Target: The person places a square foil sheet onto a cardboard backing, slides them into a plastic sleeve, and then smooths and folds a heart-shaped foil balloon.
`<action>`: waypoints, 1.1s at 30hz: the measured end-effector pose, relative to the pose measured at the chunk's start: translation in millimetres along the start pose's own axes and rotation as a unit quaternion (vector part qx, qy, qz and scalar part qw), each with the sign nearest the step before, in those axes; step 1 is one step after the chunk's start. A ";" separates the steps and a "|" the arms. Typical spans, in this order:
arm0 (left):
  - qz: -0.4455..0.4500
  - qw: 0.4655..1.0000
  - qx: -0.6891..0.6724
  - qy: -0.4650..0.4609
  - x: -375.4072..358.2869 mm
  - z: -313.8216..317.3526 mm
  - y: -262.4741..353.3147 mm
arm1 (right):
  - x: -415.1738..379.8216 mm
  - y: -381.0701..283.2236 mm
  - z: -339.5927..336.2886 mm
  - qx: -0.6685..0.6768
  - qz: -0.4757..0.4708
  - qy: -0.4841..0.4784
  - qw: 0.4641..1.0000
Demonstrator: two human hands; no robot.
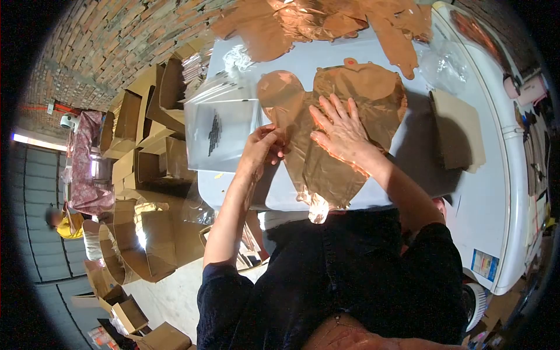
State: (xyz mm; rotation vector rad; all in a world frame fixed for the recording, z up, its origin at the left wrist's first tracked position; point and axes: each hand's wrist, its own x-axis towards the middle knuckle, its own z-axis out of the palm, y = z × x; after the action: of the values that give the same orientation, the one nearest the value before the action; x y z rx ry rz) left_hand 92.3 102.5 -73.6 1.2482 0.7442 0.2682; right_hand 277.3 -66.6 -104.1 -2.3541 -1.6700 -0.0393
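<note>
A flat, uninflated copper-coloured foil balloon [335, 169] lies on the white table, its rounded lobes toward the far side and its narrow end at the near edge. My right hand [341, 131] rests on it palm down, fingers spread. At the balloon's left edge, my left hand [262, 149] has its fingers curled, with thumb and forefinger closed on the foil. A shiny, crumpled foil end [318, 208] hangs at the table's near edge. Left of my left hand are clear plastic bags [201, 131] with dark markings.
More copper foil balloons [297, 23] are heaped at the table's far side. Clear crumpled plastic [446, 67] and brown cardboard sheets [459, 131] lie on the right. White ribbon-like strands [236, 58] sit at the far left. Open cardboard boxes [154, 233] stand left; a person in yellow [71, 224] is beyond.
</note>
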 end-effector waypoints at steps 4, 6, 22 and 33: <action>-0.029 0.999 -0.016 -0.012 -0.3 -5.3 2.1 | 1.1 1.1 1.7 -0.006 -0.002 -0.007 1.000; -0.036 0.999 -0.014 -0.020 2.0 -9.1 0.3 | 1.9 1.0 0.6 -0.003 0.001 -0.016 1.000; -0.004 0.997 0.075 0.004 1.6 -1.4 -9.7 | -5.5 15.8 -26.7 0.030 0.001 0.106 0.994; -0.007 0.998 0.066 0.008 0.1 0.9 -2.3 | -45.7 85.3 -25.1 -0.037 0.010 0.225 0.974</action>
State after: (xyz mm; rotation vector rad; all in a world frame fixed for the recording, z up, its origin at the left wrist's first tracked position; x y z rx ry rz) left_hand 92.4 101.1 -75.7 1.3666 0.7937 0.2216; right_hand 344.4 -140.8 -103.7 -2.1938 -1.4403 -0.5941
